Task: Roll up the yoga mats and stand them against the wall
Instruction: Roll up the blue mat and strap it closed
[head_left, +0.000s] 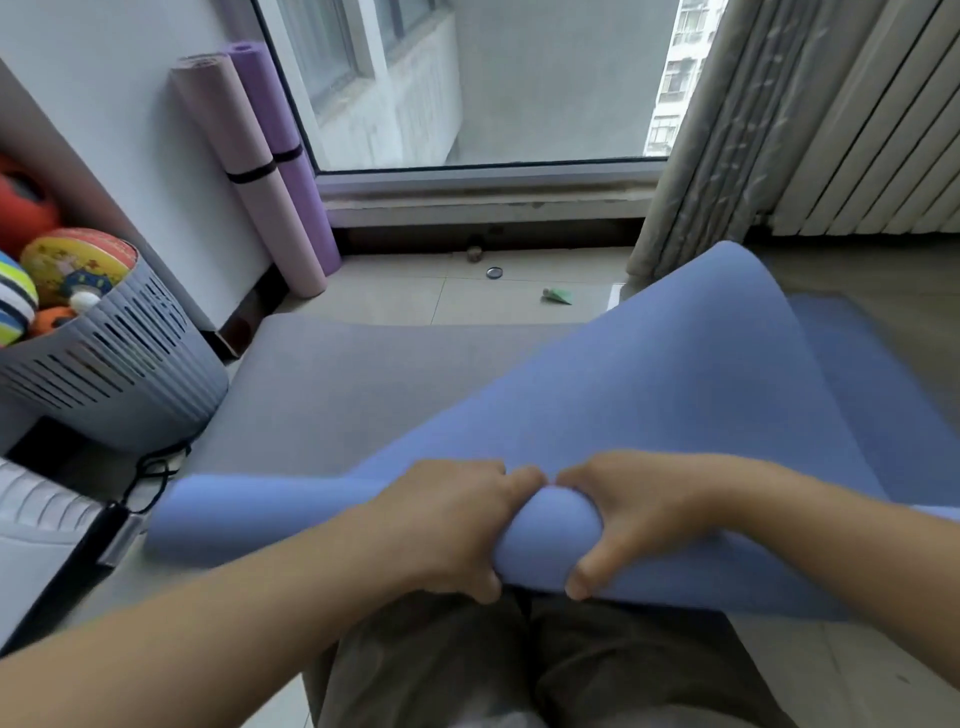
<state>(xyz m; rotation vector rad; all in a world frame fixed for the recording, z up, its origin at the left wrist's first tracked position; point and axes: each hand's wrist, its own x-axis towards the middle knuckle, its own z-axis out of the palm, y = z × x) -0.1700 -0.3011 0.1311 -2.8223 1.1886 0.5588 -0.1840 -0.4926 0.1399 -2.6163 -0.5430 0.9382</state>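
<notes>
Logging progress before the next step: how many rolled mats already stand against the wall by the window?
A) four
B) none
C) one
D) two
D: a pink rolled mat and a purple rolled mat lean upright against the wall, while the left hand and right hand grip the partly rolled blue mat.

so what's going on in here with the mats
A person is rolling up a blue yoga mat, with the left hand and right hand gripping the roll side by side. It is only partly rolled, and the rest of the sheet rises loose beyond the hands. A grey mat lies flat on the floor, not yet rolled. A pink mat and a purple mat, rolled and strapped, stand against the wall by the window.
</notes>
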